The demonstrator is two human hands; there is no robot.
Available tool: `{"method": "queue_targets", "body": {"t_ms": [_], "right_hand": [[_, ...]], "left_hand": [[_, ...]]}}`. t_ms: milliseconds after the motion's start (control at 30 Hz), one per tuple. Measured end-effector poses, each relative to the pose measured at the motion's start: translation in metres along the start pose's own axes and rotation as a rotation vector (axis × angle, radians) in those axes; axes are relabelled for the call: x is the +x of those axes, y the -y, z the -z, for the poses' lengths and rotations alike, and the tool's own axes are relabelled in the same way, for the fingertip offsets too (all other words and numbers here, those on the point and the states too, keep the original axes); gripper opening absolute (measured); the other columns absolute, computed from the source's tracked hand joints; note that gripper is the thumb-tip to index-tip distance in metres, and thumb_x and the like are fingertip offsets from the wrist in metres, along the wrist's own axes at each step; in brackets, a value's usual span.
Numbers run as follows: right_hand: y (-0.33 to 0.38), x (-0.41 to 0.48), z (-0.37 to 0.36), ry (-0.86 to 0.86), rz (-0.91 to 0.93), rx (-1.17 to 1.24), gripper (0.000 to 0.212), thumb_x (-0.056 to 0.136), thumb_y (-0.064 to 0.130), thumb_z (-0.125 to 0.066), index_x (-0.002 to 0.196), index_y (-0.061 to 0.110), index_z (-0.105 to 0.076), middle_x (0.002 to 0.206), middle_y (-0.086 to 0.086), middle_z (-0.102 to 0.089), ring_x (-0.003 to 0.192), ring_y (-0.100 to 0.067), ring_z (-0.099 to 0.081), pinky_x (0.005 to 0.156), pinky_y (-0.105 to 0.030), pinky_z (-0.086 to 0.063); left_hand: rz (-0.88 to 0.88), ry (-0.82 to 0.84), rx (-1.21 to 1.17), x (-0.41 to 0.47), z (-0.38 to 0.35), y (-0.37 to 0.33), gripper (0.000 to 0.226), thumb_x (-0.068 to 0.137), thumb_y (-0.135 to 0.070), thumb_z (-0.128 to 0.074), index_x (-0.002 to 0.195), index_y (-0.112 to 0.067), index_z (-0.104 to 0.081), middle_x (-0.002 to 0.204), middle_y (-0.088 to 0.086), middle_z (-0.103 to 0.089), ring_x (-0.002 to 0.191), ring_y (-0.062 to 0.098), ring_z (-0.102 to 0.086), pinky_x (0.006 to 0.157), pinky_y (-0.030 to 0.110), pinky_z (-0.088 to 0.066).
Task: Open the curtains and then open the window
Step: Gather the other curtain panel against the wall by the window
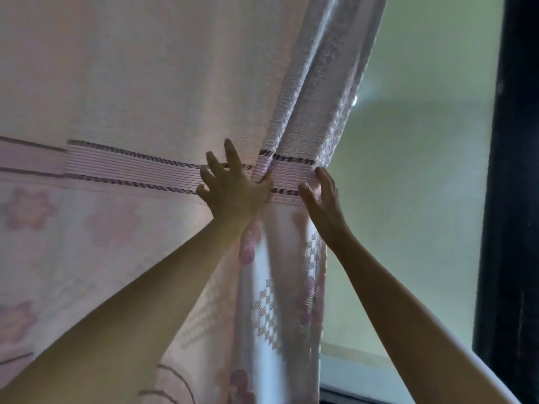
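head view: one camera only, looks up at window area
curtain: pale pink sheer fabric curtain [145,97] with dark striped band and flower print, hangs over left and centre; its right edge is bunched into folds at centre
window: frosted greenish glass pane [408,199] bare to the right of the bunch, dark frame [513,199] at far right; no handle or latch visible, cannot tell how it opens
left hand [230,193]: fingers spread wide, palm flat on the fabric at the striped band; thumb side presses into the left of the bunched folds, not a closed grip
right hand [320,196]: fingers together and slightly curled, cupping the right edge of the bunch at the same band; touching cloth, not pinching it
step in hand: gathering the curtain and pushing it left, off the glass
progress: right part of pane uncovered, left part covered; window itself not yet touched, looks shut
how to do well: close both hands round the bunch rather than pushing flat, slide it sideways along the rail instead of tugging down, keep folds together so none fall back over the pane
risk: thin cloth may snag or strain if pulled hard
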State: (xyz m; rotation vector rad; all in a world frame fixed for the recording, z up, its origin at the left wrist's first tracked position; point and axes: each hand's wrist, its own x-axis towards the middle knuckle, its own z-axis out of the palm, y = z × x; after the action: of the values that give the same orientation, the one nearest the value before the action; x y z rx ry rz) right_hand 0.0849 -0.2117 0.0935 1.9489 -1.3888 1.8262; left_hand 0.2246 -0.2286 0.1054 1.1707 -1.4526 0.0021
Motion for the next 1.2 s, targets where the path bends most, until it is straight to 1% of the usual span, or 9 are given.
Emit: {"method": "queue_targets", "body": {"t_ms": [100,167,333,567,733,867,1000,1067,1200], "right_hand": [[0.025,0.012,-0.026,0.035,-0.03,0.085,0.08,0.079,0.057,-0.048,0.14,0.012,-0.023,0.148,-0.012,-0.028,0.136,-0.023,-0.027,0.112,-0.038,-0.024],[0.043,0.016,-0.045,0.006,-0.07,0.183,0.06,0.092,0.038,-0.042,0.142,0.016,-0.017,0.151,-0.01,-0.023,0.138,-0.022,-0.024,0.109,-0.033,-0.023],[0.071,0.024,-0.077,0.003,-0.105,0.214,0.057,0.094,0.03,-0.038,0.143,0.02,-0.009,0.153,-0.011,-0.016,0.139,-0.019,-0.02,0.099,-0.025,-0.023],[0.097,0.044,-0.125,-0.15,-0.1,0.103,0.08,0.081,0.05,-0.052,0.142,0.024,-0.008,0.153,-0.013,-0.012,0.14,-0.025,-0.015,0.114,-0.047,-0.018],[0.113,0.067,-0.142,-0.219,-0.095,-0.254,0.064,0.088,0.054,-0.039,0.14,0.025,-0.017,0.151,-0.021,-0.009,0.138,-0.04,-0.012,0.109,-0.056,-0.018],[0.139,0.085,-0.148,-0.308,-0.018,-0.517,0.066,0.087,0.061,-0.028,0.132,0.013,-0.036,0.154,-0.016,-0.006,0.141,-0.033,0.001,0.111,-0.058,-0.01],[0.165,0.106,-0.152,-0.286,0.039,-0.315,0.078,0.082,0.067,-0.032,0.138,0.014,-0.022,0.148,-0.015,-0.027,0.135,-0.035,-0.024,0.109,-0.057,-0.022],[0.165,0.115,-0.152,-0.28,-0.008,-0.248,0.086,0.076,0.07,-0.042,0.139,0.018,-0.015,0.144,-0.016,-0.035,0.13,-0.037,-0.034,0.106,-0.056,-0.029],[0.151,0.124,-0.15,-0.325,-0.058,-0.35,0.055,0.073,0.039,-0.061,0.116,0.01,-0.042,0.122,-0.017,-0.051,0.116,-0.035,-0.043,0.098,-0.05,-0.038]], "left_hand": [[-0.004,0.116,-0.018,0.019,0.01,0.029,0.096,0.077,-0.052,-0.058,0.146,-0.021,0.001,0.153,0.021,-0.013,0.137,0.042,-0.019,0.107,0.056,-0.021],[-0.029,0.174,-0.085,0.032,0.015,0.05,0.093,0.078,-0.045,-0.06,0.145,-0.02,-0.001,0.147,0.02,-0.028,0.132,0.04,-0.029,0.105,0.054,-0.026],[-0.191,0.156,-0.268,0.047,0.027,0.075,0.068,0.089,-0.023,-0.049,0.145,-0.019,-0.011,0.119,0.019,-0.06,0.107,0.039,-0.055,0.091,0.048,-0.044],[-0.259,0.038,-0.259,0.076,0.042,0.114,0.066,0.091,-0.013,-0.046,0.145,-0.027,-0.011,0.103,0.018,-0.067,0.088,0.037,-0.063,0.074,0.042,-0.049],[-0.326,-0.082,-0.221,0.094,0.067,0.134,0.063,0.091,-0.01,-0.045,0.145,-0.021,-0.013,0.101,0.02,-0.067,0.084,0.038,-0.062,0.069,0.04,-0.045],[-0.44,-0.176,-0.232,0.091,0.079,0.142,0.065,0.09,-0.01,-0.05,0.145,-0.02,-0.017,0.094,0.018,-0.069,0.074,0.034,-0.063,0.061,0.035,-0.042],[-0.343,-0.11,-0.218,0.088,0.084,0.144,0.065,0.089,-0.024,-0.054,0.144,-0.021,-0.019,0.092,0.017,-0.068,0.082,0.037,-0.063,0.064,0.035,-0.041],[-0.257,-0.052,-0.205,0.088,0.081,0.148,0.052,0.089,-0.026,-0.052,0.137,-0.02,-0.033,0.094,0.017,-0.067,0.088,0.039,-0.061,0.065,0.035,-0.038],[-0.212,-0.007,-0.115,0.082,0.079,0.152,0.023,0.089,-0.024,-0.05,0.109,-0.012,-0.052,0.094,0.016,-0.067,0.089,0.039,-0.06,0.063,0.032,-0.034]]}}
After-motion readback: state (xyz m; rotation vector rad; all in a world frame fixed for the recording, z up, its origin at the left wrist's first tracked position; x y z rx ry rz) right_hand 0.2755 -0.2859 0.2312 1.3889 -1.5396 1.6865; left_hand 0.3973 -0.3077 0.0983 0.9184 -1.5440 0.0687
